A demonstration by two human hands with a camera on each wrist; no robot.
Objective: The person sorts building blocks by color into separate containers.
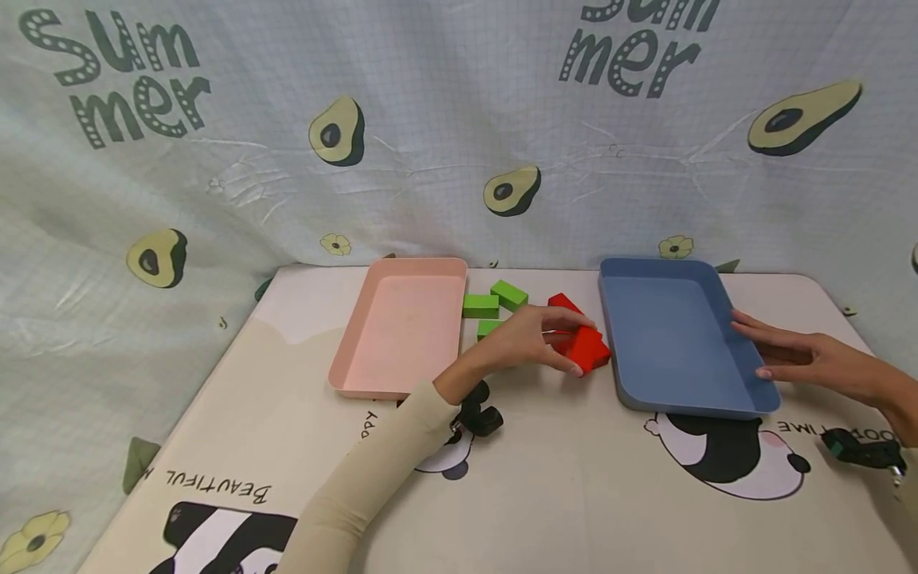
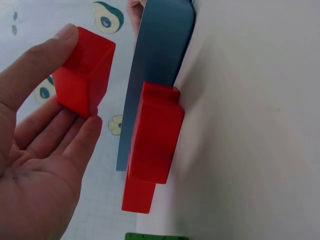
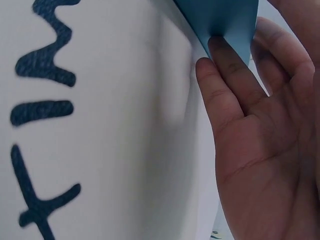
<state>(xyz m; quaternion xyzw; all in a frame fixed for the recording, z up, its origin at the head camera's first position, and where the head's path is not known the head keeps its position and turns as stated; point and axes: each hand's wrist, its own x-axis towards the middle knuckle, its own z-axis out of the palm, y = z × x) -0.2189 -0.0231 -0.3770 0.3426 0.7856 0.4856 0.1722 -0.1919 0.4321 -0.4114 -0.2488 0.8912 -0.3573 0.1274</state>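
Note:
My left hand (image 1: 527, 339) pinches a red block (image 2: 85, 72) between thumb and fingertips, lifted above the table. Other red blocks (image 2: 157, 135) lie below it, close against the left wall of the blue tray (image 1: 663, 335); in the head view the hand and held block partly cover them. The blue tray has nothing in it. At the tray's right side is my right hand (image 1: 817, 363), its fingers (image 3: 227, 65) fairly straight and resting against the outer wall near the rim.
A pink tray (image 1: 405, 327) with nothing inside stands at the left. Green blocks (image 1: 481, 306) lie between it and the red ones, partly behind my left hand. A hanging avocado-print cloth (image 1: 430, 119) backs the table. Black straps (image 1: 480, 410) sit at the wrists.

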